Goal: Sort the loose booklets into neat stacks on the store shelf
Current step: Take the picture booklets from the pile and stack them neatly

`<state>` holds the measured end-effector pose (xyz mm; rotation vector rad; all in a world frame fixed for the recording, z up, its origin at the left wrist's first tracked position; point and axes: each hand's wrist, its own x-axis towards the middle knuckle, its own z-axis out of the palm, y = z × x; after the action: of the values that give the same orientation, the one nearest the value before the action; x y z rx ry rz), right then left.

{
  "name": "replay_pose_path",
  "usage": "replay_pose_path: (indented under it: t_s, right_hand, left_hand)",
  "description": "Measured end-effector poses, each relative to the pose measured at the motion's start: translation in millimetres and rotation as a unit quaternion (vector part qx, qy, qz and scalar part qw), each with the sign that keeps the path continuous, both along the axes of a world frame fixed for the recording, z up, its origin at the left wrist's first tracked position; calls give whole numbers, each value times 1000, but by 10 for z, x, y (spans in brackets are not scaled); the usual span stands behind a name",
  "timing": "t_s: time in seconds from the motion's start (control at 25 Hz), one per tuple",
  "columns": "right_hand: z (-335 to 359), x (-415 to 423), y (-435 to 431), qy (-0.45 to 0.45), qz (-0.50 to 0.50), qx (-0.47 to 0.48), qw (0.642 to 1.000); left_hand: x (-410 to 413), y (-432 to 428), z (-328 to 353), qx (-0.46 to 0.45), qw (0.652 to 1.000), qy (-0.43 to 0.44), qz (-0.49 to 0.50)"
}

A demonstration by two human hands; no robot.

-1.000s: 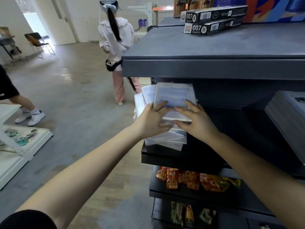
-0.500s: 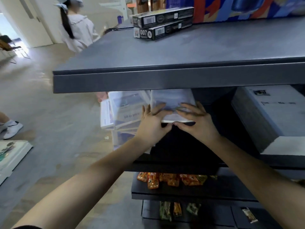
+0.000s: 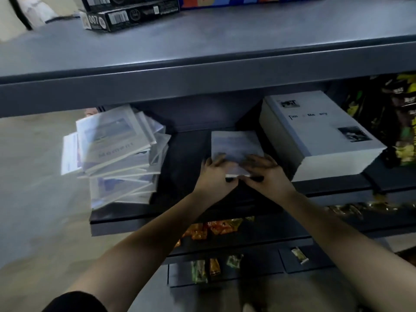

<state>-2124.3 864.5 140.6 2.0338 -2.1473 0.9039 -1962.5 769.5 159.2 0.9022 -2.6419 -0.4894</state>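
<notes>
A thin pale blue-grey paper booklet sits at mid-frame on or just over the dark grey metal shelf, its cover blurred. The left hand pinches its near left corner, fingers on top, thumb at the edge. The right hand holds the near right part, fingers spread on the cover, thumb along the front edge. At centre left one slumped pile of loose clear-sleeved booklets, too blurred to count, overhangs the shelf end. Just right of the hands stands one tall squared white stack. Two long black cardboard boxes lie at top left on the upper board, which hides the pile's back edge. Orange snack packets fill the tier below
</notes>
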Motion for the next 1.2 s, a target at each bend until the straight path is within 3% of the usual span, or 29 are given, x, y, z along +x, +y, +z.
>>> replay_pose_path:
  t_s: [0.12, 0.24, 0.44, 0.68, 0.88, 1.2]
  right_hand:
    - [-141, -51, 56, 20, -61, 100, 993]
    - [-178, -43, 49, 11, -102, 111, 988]
    - [-171, 11, 11, -33, -181, 148, 972]
    - [-148, 74, -7, -71, -236, 112, 963]
    - [-57, 88, -73, -104, -266, 146, 947]
    - [-55, 172, -93, -71, -298, 123, 944]
  left_hand:
    - [-128, 25, -135, 11, 998, -51, -16]
    - [-290, 49, -203, 20, 996, -80, -18]
    - [-438, 20, -314, 43, 998, -51, -7]
    - [-431, 67, -293, 25, 994, -4, 108]
    - [-437, 42, -319, 47, 994, 58, 81]
    - [-446, 17, -286, 24, 998, 39, 49]
